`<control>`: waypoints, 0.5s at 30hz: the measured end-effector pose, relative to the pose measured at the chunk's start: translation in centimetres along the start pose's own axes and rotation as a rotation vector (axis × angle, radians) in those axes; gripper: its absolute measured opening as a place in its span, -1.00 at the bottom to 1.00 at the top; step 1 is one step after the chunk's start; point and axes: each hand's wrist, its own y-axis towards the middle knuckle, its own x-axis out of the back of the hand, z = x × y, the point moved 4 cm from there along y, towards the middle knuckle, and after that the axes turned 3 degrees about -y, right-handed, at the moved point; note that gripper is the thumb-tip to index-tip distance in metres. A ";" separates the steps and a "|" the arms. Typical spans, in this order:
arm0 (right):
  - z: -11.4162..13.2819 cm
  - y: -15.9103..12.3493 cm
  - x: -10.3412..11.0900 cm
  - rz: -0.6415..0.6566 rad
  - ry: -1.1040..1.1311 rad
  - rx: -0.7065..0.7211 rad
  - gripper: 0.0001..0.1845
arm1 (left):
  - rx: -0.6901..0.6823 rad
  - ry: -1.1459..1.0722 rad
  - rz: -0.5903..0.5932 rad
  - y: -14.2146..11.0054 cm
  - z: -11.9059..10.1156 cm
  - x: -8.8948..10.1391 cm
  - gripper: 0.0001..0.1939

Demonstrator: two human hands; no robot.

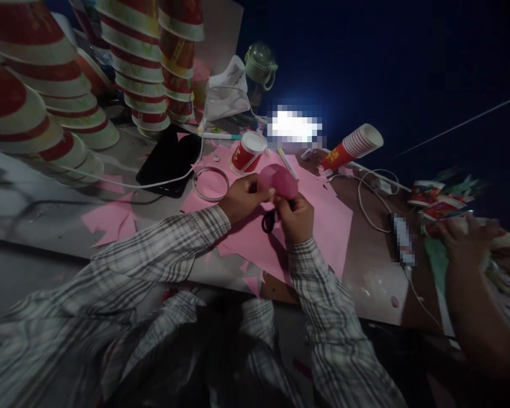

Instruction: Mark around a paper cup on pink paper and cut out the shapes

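Note:
A rounded piece of pink paper (280, 180) is held up between my two hands. My left hand (243, 199) pinches its left edge with thumb and fingers. At the lower right edge, my right hand (297, 218) has its fingers closed on the same piece. A black loop, which looks like a scissors handle (268, 222), shows just below, between the hands; the rest of it is hidden. Beneath lies a large pink paper sheet (325, 226). A red and white paper cup (247, 154) and a ring-shaped roll (211, 184) stand on it, beyond my left hand.
Tall stacks of paper cups (131, 68) rise at the back left, near a black phone (170, 161). Another cup stack (352, 147) leans at the back right. Pink scraps (110, 221) and cables lie about. At the right, another person's hand (467, 238) reaches over the table.

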 end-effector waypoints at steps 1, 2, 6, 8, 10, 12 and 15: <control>0.1 -0.1 -0.1 0.002 -0.012 0.000 -0.77 | -0.016 0.045 -0.050 0.1 0.0 0.3 -0.82; 0.2 -0.2 -0.1 0.003 -0.025 0.001 -0.76 | -0.037 0.105 -0.099 0.2 0.0 0.6 -0.83; 0.5 -0.3 0.0 -0.026 -0.062 0.019 -0.75 | -0.152 0.250 -0.179 -0.1 -0.4 0.9 -0.86; 0.5 -0.1 0.2 -0.059 -0.060 0.033 -0.75 | -0.133 0.172 -0.089 -0.3 -0.4 0.4 -0.82; 0.3 0.2 0.4 -0.085 -0.045 0.031 -0.73 | -0.083 0.078 0.027 -0.4 -0.3 -0.2 -0.74; 0.2 0.3 0.5 -0.091 -0.028 0.016 -0.72 | -0.078 0.089 0.069 -0.5 -0.3 -0.4 -0.72; 0.4 0.2 0.4 -0.095 -0.040 0.021 -0.74 | -0.140 0.272 -0.029 -0.5 -0.4 0.1 -0.76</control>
